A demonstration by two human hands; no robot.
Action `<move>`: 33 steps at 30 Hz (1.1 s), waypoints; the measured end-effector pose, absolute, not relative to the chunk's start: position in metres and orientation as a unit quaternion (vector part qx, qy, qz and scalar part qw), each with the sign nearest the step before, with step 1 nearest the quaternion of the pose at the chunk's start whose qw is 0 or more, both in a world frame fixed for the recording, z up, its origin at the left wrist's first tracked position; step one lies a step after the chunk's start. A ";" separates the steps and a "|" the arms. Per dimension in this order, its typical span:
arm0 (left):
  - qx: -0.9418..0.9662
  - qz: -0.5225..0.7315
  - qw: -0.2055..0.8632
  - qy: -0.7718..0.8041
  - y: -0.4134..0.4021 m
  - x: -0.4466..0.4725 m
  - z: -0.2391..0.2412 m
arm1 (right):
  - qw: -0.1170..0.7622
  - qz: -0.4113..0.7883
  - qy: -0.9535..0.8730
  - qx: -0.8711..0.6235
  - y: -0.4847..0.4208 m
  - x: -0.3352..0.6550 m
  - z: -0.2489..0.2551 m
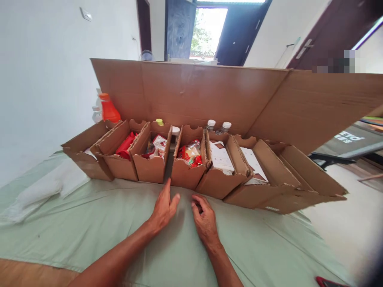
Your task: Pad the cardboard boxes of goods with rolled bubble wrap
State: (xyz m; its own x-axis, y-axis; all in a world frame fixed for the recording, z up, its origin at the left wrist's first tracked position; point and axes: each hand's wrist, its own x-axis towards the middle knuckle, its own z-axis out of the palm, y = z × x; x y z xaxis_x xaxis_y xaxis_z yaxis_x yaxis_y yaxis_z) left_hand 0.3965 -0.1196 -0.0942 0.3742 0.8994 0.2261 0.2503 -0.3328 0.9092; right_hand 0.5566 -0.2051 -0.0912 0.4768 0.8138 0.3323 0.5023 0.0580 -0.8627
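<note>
My left hand [164, 207] rests on the pale green sheet [98, 223], fingers stretched out towards the gap between two cardboard trays, holding nothing. My right hand [204, 217] lies just beside it on the sheet with its fingers curled under; nothing shows in it. Right ahead stands a row of several open cardboard trays. The tray [149, 167] left of the gap holds red-and-white packets, and the tray [187, 175] right of it holds red and yellow snack packets [191, 152]. Further right, two trays hold white cards [220, 156].
A tall cardboard sheet [191, 93] stands behind the trays. An orange bottle [108, 108] and clear bottles [218, 126] stand at the back. A tray of red packets [126, 144] is at the left. A white cloth [38, 191] lies at the left; a doorway is beyond.
</note>
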 end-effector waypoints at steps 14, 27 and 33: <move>0.901 0.376 0.168 0.139 -0.195 0.269 -0.160 | 0.438 0.119 -0.614 -0.646 -0.132 0.481 0.047; 0.814 0.493 0.237 0.194 -0.209 0.265 -0.140 | 0.236 -0.003 -0.661 -0.712 -0.088 0.472 0.061; 0.760 0.488 0.247 0.351 -0.211 0.218 -0.100 | 0.245 0.031 -0.714 -0.655 -0.162 0.477 0.059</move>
State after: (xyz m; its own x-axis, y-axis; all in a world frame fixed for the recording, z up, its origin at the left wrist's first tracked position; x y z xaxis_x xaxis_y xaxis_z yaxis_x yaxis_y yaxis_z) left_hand 0.2181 -0.2113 -0.1005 0.2778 0.7745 0.5683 0.2929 -0.6317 0.7177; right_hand 0.4771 -0.1625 0.0592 -0.0210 0.9510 0.3086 0.9204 0.1389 -0.3655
